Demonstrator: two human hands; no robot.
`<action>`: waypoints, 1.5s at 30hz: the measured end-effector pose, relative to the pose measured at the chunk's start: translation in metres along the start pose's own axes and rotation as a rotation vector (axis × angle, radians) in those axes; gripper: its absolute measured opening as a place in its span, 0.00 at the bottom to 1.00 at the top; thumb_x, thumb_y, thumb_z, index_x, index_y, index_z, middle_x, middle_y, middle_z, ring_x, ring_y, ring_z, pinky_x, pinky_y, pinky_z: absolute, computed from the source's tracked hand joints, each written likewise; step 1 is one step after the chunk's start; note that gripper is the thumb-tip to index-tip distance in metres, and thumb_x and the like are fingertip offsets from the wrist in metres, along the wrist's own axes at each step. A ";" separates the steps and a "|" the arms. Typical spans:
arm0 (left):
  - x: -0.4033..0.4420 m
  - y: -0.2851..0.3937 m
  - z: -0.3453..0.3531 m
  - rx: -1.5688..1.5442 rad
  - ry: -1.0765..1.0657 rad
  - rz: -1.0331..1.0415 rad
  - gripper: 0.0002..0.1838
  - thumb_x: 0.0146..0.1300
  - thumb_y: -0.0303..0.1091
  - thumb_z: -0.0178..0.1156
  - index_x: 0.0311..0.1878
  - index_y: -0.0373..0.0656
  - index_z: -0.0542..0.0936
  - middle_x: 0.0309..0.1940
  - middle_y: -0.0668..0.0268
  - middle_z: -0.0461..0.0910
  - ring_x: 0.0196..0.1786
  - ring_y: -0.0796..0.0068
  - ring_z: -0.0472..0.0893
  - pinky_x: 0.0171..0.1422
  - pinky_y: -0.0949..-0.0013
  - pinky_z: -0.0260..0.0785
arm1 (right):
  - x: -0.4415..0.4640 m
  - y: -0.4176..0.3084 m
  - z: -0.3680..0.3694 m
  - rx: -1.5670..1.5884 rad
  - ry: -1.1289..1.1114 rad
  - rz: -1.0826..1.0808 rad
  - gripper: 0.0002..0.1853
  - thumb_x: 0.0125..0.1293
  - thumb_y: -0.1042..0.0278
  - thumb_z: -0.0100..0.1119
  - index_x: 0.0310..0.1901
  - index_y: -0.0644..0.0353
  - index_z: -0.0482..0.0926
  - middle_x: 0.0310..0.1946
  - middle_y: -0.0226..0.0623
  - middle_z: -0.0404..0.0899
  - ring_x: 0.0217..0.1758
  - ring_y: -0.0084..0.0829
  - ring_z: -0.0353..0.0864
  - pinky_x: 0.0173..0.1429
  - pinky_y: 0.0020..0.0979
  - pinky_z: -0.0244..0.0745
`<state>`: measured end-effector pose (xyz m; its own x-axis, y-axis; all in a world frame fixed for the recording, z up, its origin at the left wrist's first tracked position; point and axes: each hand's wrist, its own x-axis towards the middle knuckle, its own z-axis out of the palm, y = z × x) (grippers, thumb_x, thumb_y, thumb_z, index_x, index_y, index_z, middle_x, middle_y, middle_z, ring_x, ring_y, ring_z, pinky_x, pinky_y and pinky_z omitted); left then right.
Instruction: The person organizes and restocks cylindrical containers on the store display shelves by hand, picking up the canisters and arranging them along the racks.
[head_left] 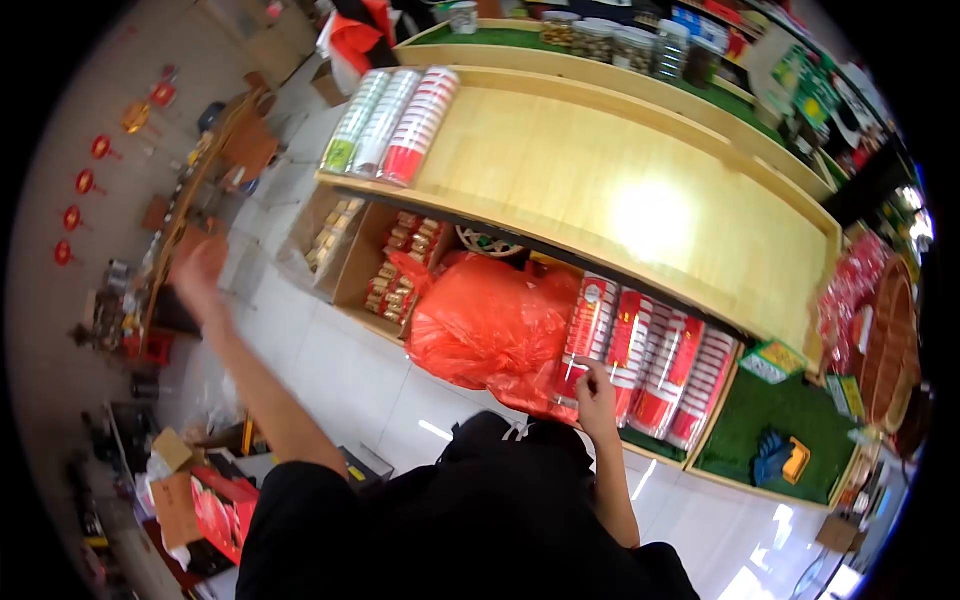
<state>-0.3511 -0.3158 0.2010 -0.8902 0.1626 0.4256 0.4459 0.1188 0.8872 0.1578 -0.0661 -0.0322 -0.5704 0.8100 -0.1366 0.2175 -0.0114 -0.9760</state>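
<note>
My left hand (201, 270) is stretched out to the left over the floor, blurred, its fingers too smeared to read. My right hand (597, 398) is over the lower shelf, its fingers bent at a red-and-white sleeve of stacked cups (590, 322). Whether the fingers grip that sleeve is hard to tell. More clear-wrapped cup sleeves (668, 375) lie side by side to the right. A large red plastic bag (490, 325) lies to their left. Three other sleeves (385, 125), green, white and red, lie at the left end of the upper wooden tray (520, 140).
Left of the red bag, a cardboard box (355, 270) holds small gold-and-red packets. Glass jars (632, 48) stand on the green back shelf. Green matting (740, 425) with a blue-and-yellow item lies at the lower right. Tiled floor (345, 370) shows before the shelves.
</note>
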 end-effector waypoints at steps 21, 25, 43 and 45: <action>-0.016 -0.112 0.286 0.562 -0.479 0.275 0.41 0.53 0.49 0.66 0.67 0.42 0.62 0.59 0.47 0.64 0.62 0.45 0.63 0.67 0.47 0.55 | 0.208 -0.124 0.117 -0.004 0.215 -0.335 0.21 0.60 0.80 0.55 0.57 0.62 0.67 0.46 0.37 0.69 0.41 0.24 0.71 0.44 0.24 0.70; -0.032 -0.100 0.282 0.457 -0.467 0.236 0.40 0.54 0.46 0.66 0.68 0.44 0.62 0.59 0.52 0.65 0.63 0.50 0.63 0.67 0.47 0.53 | 0.270 -0.138 0.185 -0.157 0.093 -0.394 0.30 0.63 0.71 0.60 0.63 0.64 0.59 0.54 0.46 0.67 0.45 0.32 0.73 0.50 0.29 0.72; -0.073 -0.077 0.228 -1.010 -1.196 -0.480 0.38 0.59 0.31 0.58 0.72 0.38 0.55 0.67 0.58 0.60 0.68 0.62 0.64 0.71 0.59 0.57 | 0.173 -0.177 0.197 -0.148 0.346 -0.522 0.49 0.50 0.65 0.74 0.70 0.63 0.52 0.63 0.49 0.62 0.66 0.43 0.64 0.68 0.40 0.62; -0.099 -0.071 0.219 -0.992 -1.413 -0.538 0.42 0.58 0.34 0.60 0.73 0.38 0.52 0.69 0.59 0.59 0.70 0.63 0.61 0.74 0.59 0.52 | 0.121 -0.171 0.174 -0.295 0.368 -0.595 0.45 0.48 0.64 0.74 0.67 0.63 0.59 0.62 0.51 0.64 0.65 0.49 0.65 0.68 0.44 0.61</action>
<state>-0.2738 -0.1259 0.0567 0.0755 0.9921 0.1002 -0.5206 -0.0465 0.8525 -0.0866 -0.0678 0.0891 -0.3675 0.7748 0.5145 0.1885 0.6038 -0.7745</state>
